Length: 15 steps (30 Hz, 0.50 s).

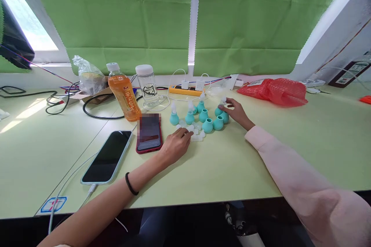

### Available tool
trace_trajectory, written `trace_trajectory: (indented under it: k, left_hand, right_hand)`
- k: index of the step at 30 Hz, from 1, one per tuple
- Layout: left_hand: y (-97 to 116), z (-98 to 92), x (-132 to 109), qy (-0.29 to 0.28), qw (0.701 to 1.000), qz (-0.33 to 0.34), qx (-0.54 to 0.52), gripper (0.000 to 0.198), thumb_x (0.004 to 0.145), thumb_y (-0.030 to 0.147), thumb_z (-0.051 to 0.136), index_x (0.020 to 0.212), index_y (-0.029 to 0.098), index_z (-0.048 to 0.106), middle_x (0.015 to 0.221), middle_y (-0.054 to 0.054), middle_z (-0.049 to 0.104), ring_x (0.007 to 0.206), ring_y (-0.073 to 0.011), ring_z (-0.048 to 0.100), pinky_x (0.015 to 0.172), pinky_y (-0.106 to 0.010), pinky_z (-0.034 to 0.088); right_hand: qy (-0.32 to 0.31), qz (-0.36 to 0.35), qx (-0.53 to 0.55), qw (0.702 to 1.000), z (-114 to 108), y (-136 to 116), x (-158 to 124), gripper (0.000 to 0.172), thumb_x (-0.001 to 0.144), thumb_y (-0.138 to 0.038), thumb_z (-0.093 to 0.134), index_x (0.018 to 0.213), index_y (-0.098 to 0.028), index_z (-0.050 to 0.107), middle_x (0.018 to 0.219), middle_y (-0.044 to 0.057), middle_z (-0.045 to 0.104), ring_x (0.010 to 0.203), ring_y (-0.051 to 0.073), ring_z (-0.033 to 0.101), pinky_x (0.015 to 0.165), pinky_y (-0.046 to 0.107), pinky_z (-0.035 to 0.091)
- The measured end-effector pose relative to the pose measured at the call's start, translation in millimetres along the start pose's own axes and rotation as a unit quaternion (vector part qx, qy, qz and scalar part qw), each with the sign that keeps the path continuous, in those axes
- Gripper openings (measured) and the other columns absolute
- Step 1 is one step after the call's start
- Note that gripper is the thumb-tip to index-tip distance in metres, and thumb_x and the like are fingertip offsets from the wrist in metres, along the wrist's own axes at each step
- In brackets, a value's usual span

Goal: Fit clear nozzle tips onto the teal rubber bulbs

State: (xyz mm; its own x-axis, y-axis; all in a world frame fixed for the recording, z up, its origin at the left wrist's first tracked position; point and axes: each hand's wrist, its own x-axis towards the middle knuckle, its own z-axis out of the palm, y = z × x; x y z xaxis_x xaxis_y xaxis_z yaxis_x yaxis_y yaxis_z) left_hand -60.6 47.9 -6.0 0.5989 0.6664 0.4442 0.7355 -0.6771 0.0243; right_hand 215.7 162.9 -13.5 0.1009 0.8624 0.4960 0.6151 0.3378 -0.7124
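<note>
Two hands among small teal bulbs, some tipped, some open

A person sits at a pale green bench (pixel 220 170), seen from head height. Just beyond the L hand (pixel 177 146) is a cluster of teal bulbs, w/ loose translucent pieces (pixel 197 137) heaped on its near side. The L hand is palm-down, fingers curled onto the heap; can't tell whether it grips a piece. The R hand (pixel 238 112), in a pale pink sleeve (pixel 292 166), appears to pinch a clear nozzle (pixel 223 101) atop a bulb at the cluster's R edge, thumb and finger closed around it.

Progress, as far as shows: looks part done. Three more bulbs stand w/ nozzles on: one at far L (pixel 174 119), one next to it (pixel 189 118), one at the back (pixel 200 106). At least three have bare, open mouths: a middle bulb (pixel 203 115), a front bulb (pixel 207 126) and its R neighbour (pixel 218 123). Others are partly hidden, so no exact count.

Around them: two phones (the nearer one (pixel 108 158) dark, w/ a cable plugged in; the other (pixel 149 135) lit), an orange drink bottle (pixel 126 94), a clear jar (pixel 148 89) and, at back R, a red bag (pixel 274 90).
</note>
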Motion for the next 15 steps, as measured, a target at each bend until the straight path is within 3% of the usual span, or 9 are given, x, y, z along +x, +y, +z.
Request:
trace_trajectory:
  k: [2,5,8,10,11,13,15]
  left_hand:
    - [1.4,-1.7,-1.2,0.044,0.998,-0.011,-0.054,0.023,0.077,0.010,0.036,0.093,0.014,0.052,0.084,-0.007,0.057,0.078,-0.0159,0.053,0.065,-0.026,0.045]
    - [3.8,-7.0,-1.7,0.085,0.989,-0.020,-0.116,0.021,0.072,0.008,0.036,0.085,0.014,0.053,0.079,-0.006,0.057,0.070,-0.0144,0.052,0.061,-0.025,0.043]
    - [6.2,-11.7,-2.3,0.107,0.979,-0.042,-0.170,0.019,0.072,0.008,0.035,0.080,0.015,0.050,0.074,-0.004,0.055,0.062,-0.0122,0.049,0.057,-0.023,0.041]
    - [7.4,-13.9,-2.9,0.110,0.970,-0.064,-0.205,0.016,0.074,0.010,0.034,0.079,0.015,0.049,0.071,-0.003,0.053,0.060,-0.0111,0.047,0.055,-0.022,0.038]
    - [7.9,-15.0,-3.4,0.107,0.966,-0.075,-0.222,0.014,0.075,0.013,0.034,0.077,0.015,0.048,0.069,-0.002,0.052,0.058,-0.0107,0.045,0.054,-0.022,0.037]
    - [8.3,-17.0,-4.6,0.100,0.957,-0.085,-0.257,0.013,0.077,0.019,0.034,0.072,0.015,0.045,0.062,0.000,0.047,0.054,-0.0099,0.041,0.051,-0.021,0.034]
    - [8.2,-19.0,-6.3,0.088,0.948,-0.072,-0.298,0.017,0.078,0.026,0.034,0.067,0.016,0.042,0.057,0.002,0.041,0.051,-0.0092,0.037,0.049,-0.021,0.031]
  right_hand:
    - [-0.019,0.003,-0.001,1.000,5.5,0.9,-2.4,0.040,0.061,-0.044,0.059,0.090,-0.017,0.057,0.091,0.006,0.059,0.076,0.019,0.055,0.068,0.036,0.046]
    - [0.007,-0.002,0.002,1.000,6.1,-2.8,-4.4,0.036,0.066,-0.046,0.053,0.087,-0.017,0.058,0.088,0.006,0.059,0.078,0.019,0.054,0.068,0.035,0.046]
    - [0.123,-0.042,0.008,0.991,-2.5,-19.3,-8.3,0.036,0.075,-0.045,0.043,0.098,-0.018,0.050,0.101,0.007,0.053,0.095,0.020,0.048,0.076,0.037,0.043]
    - [0.224,-0.124,0.024,0.966,-9.8,-38.3,-17.9,0.032,0.078,-0.040,0.040,0.101,-0.019,0.047,0.103,0.007,0.051,0.097,0.020,0.048,0.080,0.038,0.040]
    - [0.241,-0.170,0.032,0.955,-12.5,-49.6,-26.0,0.029,0.080,-0.038,0.038,0.102,-0.020,0.046,0.101,0.006,0.052,0.093,0.019,0.050,0.081,0.038,0.040]
    - [0.197,-0.236,0.028,0.951,-14.2,-73.4,-48.8,0.022,0.082,-0.033,0.036,0.098,-0.021,0.046,0.092,0.006,0.055,0.081,0.017,0.054,0.072,0.034,0.043]
    - [0.043,-0.329,-0.013,0.943,-10.2,-95.9,-76.1,0.015,0.078,-0.027,0.045,0.091,-0.021,0.048,0.076,0.003,0.056,0.067,0.015,0.054,0.060,0.029,0.043]
